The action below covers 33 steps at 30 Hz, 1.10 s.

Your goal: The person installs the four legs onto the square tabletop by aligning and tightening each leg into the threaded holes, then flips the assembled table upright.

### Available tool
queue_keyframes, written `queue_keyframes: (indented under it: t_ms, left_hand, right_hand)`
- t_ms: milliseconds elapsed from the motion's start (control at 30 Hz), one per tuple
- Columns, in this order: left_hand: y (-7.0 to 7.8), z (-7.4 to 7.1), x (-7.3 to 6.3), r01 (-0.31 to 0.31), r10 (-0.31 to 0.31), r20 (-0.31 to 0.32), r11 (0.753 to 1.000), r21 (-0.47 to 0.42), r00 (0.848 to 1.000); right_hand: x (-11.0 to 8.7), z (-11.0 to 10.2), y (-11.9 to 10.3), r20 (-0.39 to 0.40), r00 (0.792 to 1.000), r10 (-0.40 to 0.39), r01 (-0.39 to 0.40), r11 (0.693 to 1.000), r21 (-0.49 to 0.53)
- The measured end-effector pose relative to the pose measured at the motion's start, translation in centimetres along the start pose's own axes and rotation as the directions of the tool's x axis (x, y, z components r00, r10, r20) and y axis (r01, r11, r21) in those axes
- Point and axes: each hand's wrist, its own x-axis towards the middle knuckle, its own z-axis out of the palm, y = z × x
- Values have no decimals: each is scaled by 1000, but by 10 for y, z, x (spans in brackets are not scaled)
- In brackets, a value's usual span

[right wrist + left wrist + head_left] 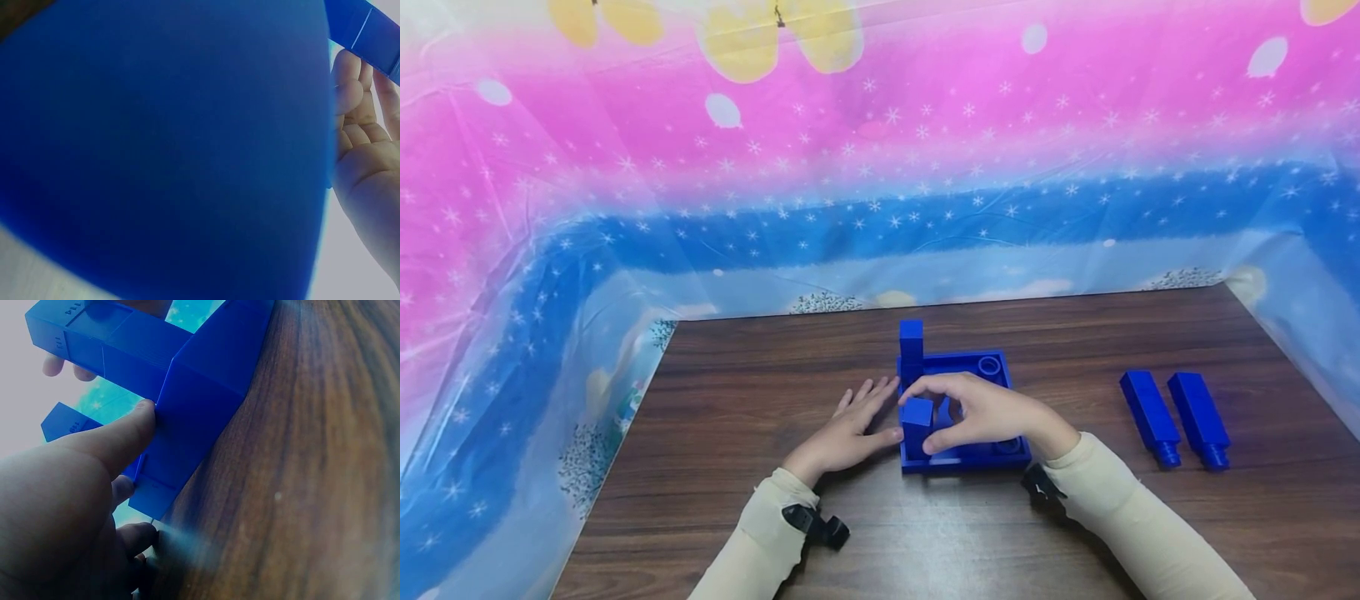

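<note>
A shallow blue tray (966, 467) with round corner sockets lies on the table. Blue square posts stand upright at its two left corners, a far post (912, 337) and a near post (917, 414). My right hand (988, 408) grips the near post, thumb on the near side and fingers curled round behind. My left hand (842, 437) lies along the tray's left side with fingers extended, its thumb tip against the outer wall in the left wrist view. The tray's side (169, 144) fills most of the right wrist view.
Two loose blue posts, a left one (1150, 417) and a right one (1198, 417), lie on the right of the wooden table (760, 358), threaded ends toward me. A printed cloth (880, 208) hangs behind the table and along its sides.
</note>
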Motion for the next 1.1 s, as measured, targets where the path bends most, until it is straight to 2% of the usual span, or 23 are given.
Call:
queue_keyframes:
  t_ms: [267, 533, 1100]
  left_hand:
    - [0, 0, -1, 3, -3, -2, 1000, -8, 1000]
    - [0, 0, -2, 1, -1, 0, 1000, -7, 1000]
    - [0, -1, 0, -2, 2, 11, 1000, 5, 1000]
  right_hand:
    - [-1, -1, 0, 13, 1000, 1, -1, 1000, -13]
    - [0, 0, 1, 61, 998, -11, 13, 999, -30]
    - [1, 1, 1, 55, 998, -1, 1, 1000, 3]
